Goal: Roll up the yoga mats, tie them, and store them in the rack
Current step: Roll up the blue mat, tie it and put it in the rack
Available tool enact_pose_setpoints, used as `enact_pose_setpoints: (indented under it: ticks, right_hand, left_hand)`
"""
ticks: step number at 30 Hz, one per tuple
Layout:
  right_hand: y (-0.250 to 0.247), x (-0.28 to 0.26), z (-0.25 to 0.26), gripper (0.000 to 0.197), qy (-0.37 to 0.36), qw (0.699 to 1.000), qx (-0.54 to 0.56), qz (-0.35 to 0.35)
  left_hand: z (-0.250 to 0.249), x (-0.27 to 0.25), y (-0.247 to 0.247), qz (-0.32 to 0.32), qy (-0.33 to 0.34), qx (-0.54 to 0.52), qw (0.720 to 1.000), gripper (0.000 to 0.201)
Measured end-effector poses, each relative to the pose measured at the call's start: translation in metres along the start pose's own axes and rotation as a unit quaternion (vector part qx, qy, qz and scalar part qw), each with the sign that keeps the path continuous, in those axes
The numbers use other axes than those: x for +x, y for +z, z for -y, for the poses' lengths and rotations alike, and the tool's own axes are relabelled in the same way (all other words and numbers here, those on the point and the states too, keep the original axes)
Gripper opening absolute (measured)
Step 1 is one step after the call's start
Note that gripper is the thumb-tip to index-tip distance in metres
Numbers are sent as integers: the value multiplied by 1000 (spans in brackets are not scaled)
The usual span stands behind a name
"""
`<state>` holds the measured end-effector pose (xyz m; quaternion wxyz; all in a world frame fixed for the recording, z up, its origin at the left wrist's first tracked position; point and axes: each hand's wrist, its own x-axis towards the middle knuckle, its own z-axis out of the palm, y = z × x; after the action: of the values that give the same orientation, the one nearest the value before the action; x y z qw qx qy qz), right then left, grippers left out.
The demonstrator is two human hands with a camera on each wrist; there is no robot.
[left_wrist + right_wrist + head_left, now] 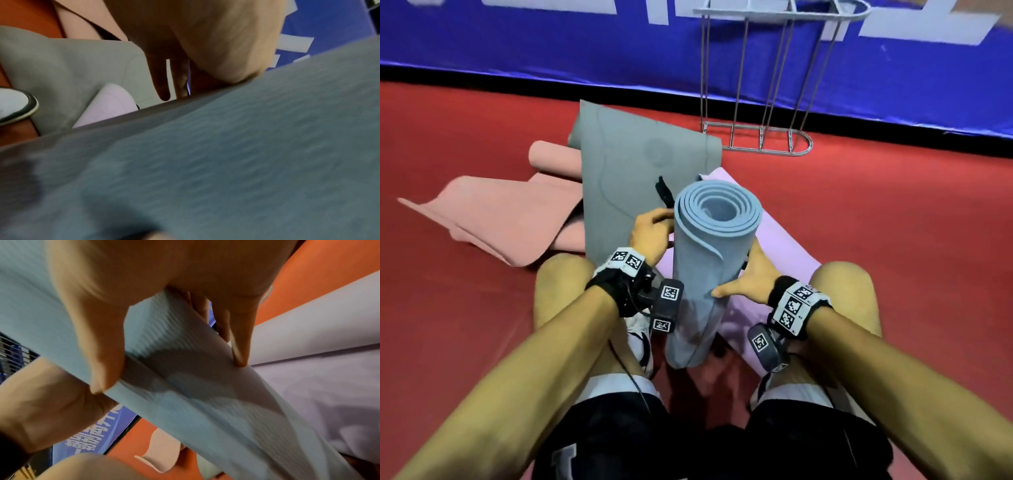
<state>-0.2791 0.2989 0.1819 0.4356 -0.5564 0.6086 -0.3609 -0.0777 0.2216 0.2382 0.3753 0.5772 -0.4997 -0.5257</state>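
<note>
Right hand (746, 281) is wrapped around the blue mat (709, 260), thumb across the front and fingers curled behind, clamping the loose outer edge so the roll does not spring open. Left hand (652, 233) sits against the other side of the roll near its top, close to a black strap (663, 192); whether its fingers have hold of that strap or only brace the mat I cannot tell (the wrist view is too blurred to settle it).

By my reckoning I am about a third of the way through 1 mat and barely started overall. The blue mat is rolled and standing on end between my knees, but I see no tie around it yet. Still lying on the red floor (893, 212) are 3 more: a grey mat (626, 161) spread out ahead, a pink mat (510, 219) crumpled to the left with one end curled, and a lilac mat (780, 240) flat beneath the roll. The wire rack (756, 137) stands just beyond the mats, against the blue banner (551, 44), with nothing visible in it.
</note>
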Motion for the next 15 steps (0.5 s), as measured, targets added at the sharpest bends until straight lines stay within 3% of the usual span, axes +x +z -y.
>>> enact_pose_setpoints:
  ticks: [2,5,8,10,11,13,15]
  right_hand:
    - [-12,-6,21,137,-36,999,12,27]
    - [-24,-9,60,118,-93,994,38,48]
    - [-25,-10,88,83,-70,987,136,40]
    - [-23,-11,99,69,-33,977,207,-22]
    - [-20,-8,104,63,-28,977,204,-55]
    - [-12,-2,107,53,-42,991,91,-89]
    - [-1,0,104,61,-60,994,-14,-90]
  left_hand:
    - [-14,-5,-1,-28,34,-81,996,18]
    - [-29,-11,3,-30,89,-99,991,13]
    - [-33,-13,1,-33,130,-23,991,10]
    - [-37,-14,-2,-36,170,3,985,18]
    - [-42,-17,-2,-34,187,18,982,18]
    - [-49,-22,6,-21,207,50,977,14]
    - [-50,-28,18,-35,201,84,975,15]
